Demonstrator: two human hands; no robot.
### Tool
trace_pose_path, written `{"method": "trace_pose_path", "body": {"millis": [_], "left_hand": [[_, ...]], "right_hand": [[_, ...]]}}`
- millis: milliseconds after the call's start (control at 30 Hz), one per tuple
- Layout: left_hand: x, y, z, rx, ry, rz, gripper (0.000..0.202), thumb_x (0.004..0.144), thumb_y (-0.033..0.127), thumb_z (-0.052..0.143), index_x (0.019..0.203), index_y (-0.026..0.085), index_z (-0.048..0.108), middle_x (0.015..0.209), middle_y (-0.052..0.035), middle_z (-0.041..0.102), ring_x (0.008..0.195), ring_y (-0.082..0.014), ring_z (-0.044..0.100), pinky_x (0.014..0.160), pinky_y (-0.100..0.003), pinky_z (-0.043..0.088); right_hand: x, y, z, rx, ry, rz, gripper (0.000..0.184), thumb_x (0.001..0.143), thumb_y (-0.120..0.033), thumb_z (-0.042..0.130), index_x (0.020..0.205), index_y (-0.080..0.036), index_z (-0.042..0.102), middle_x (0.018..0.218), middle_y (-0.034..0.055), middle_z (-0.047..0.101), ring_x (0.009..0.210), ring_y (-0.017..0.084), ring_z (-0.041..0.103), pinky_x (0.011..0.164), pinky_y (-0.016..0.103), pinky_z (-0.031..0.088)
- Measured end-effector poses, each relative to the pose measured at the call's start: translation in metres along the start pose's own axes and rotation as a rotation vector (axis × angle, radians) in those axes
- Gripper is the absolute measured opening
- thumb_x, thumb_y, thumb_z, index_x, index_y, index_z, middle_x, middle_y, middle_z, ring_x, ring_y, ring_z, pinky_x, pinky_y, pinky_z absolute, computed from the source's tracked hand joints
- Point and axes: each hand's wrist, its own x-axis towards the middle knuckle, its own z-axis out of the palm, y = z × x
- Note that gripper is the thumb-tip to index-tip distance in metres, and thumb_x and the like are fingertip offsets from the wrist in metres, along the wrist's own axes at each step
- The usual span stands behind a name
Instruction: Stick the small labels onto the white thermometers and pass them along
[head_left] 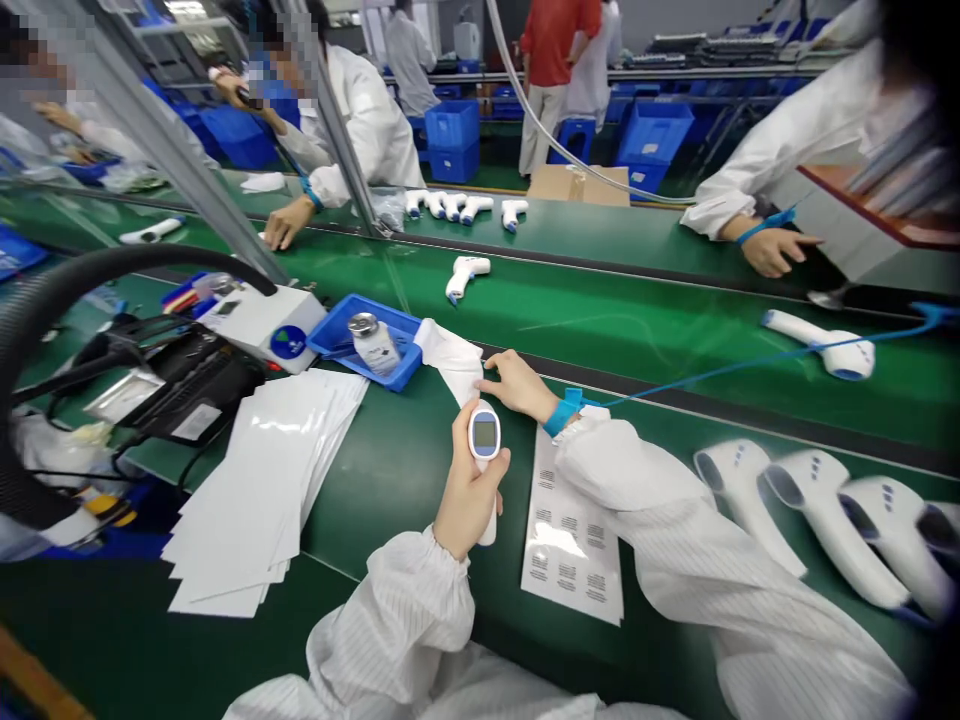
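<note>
My left hand is wrapped round the handle of a white infrared thermometer, its small screen facing me. My right hand reaches past it, fingers pinched on a white wiping cloth that lies on the green bench beside a blue tray. A blue wrist strap with a blue cord circles my right wrist. A sheet of printed labels lies under my right forearm.
A small bottle stands in the blue tray. A stack of white bags lies at left, near a white device. Several thermometer shells lie at right, others on the conveyor. Co-workers in white coats work opposite.
</note>
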Motion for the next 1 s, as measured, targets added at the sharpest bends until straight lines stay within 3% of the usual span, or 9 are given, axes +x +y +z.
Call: {"method": "trace_pose_path", "body": {"millis": [100, 233, 300, 400, 467, 633, 767, 900, 1000], "left_hand": [[-0.006, 0.008, -0.021, -0.014, 0.084, 0.016, 0.067, 0.089, 0.027, 0.053, 0.145, 0.041, 0.017, 0.095, 0.0005, 0.049, 0.044, -0.0026, 0.040, 0.039, -0.019, 0.043], [-0.010, 0.013, -0.047, -0.052, 0.163, 0.042, 0.067, 0.089, 0.028, 0.053, 0.145, 0.042, 0.018, 0.097, 0.0004, 0.049, 0.044, -0.0026, 0.040, 0.040, -0.020, 0.044], [-0.009, 0.014, -0.059, -0.085, 0.182, 0.047, 0.067, 0.089, 0.029, 0.054, 0.145, 0.042, 0.019, 0.095, 0.0008, 0.049, 0.044, -0.0026, 0.039, 0.039, -0.020, 0.043], [-0.006, 0.016, -0.075, -0.127, 0.220, 0.055, 0.068, 0.089, 0.029, 0.054, 0.145, 0.040, 0.018, 0.097, -0.0001, 0.049, 0.046, -0.0033, 0.040, 0.040, -0.019, 0.043], [-0.006, 0.016, -0.085, -0.141, 0.247, 0.066, 0.068, 0.089, 0.030, 0.054, 0.146, 0.040, 0.017, 0.098, -0.0005, 0.049, 0.046, -0.0033, 0.040, 0.041, -0.020, 0.043], [-0.012, 0.015, -0.109, -0.162, 0.322, 0.084, 0.065, 0.089, 0.035, 0.054, 0.144, 0.043, 0.020, 0.106, -0.0018, 0.049, 0.045, -0.0022, 0.040, 0.041, -0.020, 0.043], [-0.019, 0.013, -0.125, -0.182, 0.351, 0.070, 0.066, 0.088, 0.038, 0.055, 0.144, 0.044, 0.020, 0.117, -0.0039, 0.049, 0.045, -0.0019, 0.041, 0.042, -0.021, 0.045], [-0.022, 0.012, -0.136, -0.184, 0.377, 0.058, 0.063, 0.089, 0.039, 0.054, 0.142, 0.044, 0.021, 0.096, 0.0017, 0.050, 0.044, -0.0031, 0.038, 0.040, -0.020, 0.042], [-0.022, 0.010, -0.142, -0.200, 0.389, 0.059, 0.063, 0.088, 0.039, 0.055, 0.141, 0.045, 0.021, 0.092, 0.0032, 0.048, 0.044, -0.0038, 0.038, 0.040, -0.020, 0.042]], "right_hand": [[0.016, -0.014, 0.021, -0.013, -0.006, -0.094, 0.014, 0.076, -0.026, 0.071, 0.077, -0.018, 0.059, 0.096, 0.0091, 0.058, 0.100, 0.026, 0.053, 0.087, 0.039, 0.043], [0.029, -0.030, 0.022, 0.063, 0.100, -0.235, 0.014, 0.082, -0.022, 0.058, 0.070, -0.020, 0.052, 0.104, 0.0102, 0.057, 0.103, 0.025, 0.051, 0.090, 0.039, 0.041], [0.040, -0.042, 0.015, 0.228, 0.171, -0.287, 0.013, 0.084, -0.022, 0.052, 0.072, -0.021, 0.048, 0.107, 0.0090, 0.060, 0.098, 0.022, 0.055, 0.084, 0.035, 0.043], [0.061, -0.072, 0.006, 0.328, 0.187, -0.260, 0.012, 0.087, -0.026, 0.047, 0.076, -0.022, 0.046, 0.084, 0.0025, 0.064, 0.073, 0.018, 0.057, 0.065, 0.029, 0.041], [0.075, -0.095, 0.003, 0.209, 0.171, -0.278, 0.013, 0.089, -0.031, 0.048, 0.081, -0.022, 0.050, 0.076, 0.0002, 0.064, 0.066, 0.017, 0.056, 0.061, 0.028, 0.036], [0.097, -0.138, 0.007, -0.121, 0.127, -0.489, 0.016, 0.093, -0.030, 0.050, 0.089, -0.023, 0.064, 0.090, 0.0026, 0.068, 0.084, 0.019, 0.060, 0.066, 0.028, 0.036], [0.103, -0.147, 0.007, -0.272, 0.115, -0.561, 0.021, 0.095, -0.026, 0.047, 0.094, -0.022, 0.068, 0.095, 0.0053, 0.067, 0.090, 0.020, 0.059, 0.069, 0.030, 0.037], [0.109, -0.150, 0.006, -0.343, 0.060, -0.621, 0.022, 0.095, -0.024, 0.048, 0.092, -0.020, 0.070, 0.094, 0.0062, 0.067, 0.090, 0.021, 0.057, 0.073, 0.031, 0.038], [0.112, -0.153, 0.006, -0.395, 0.022, -0.614, 0.023, 0.095, -0.024, 0.049, 0.089, -0.020, 0.071, 0.092, 0.0064, 0.067, 0.088, 0.021, 0.056, 0.072, 0.032, 0.037]]}}
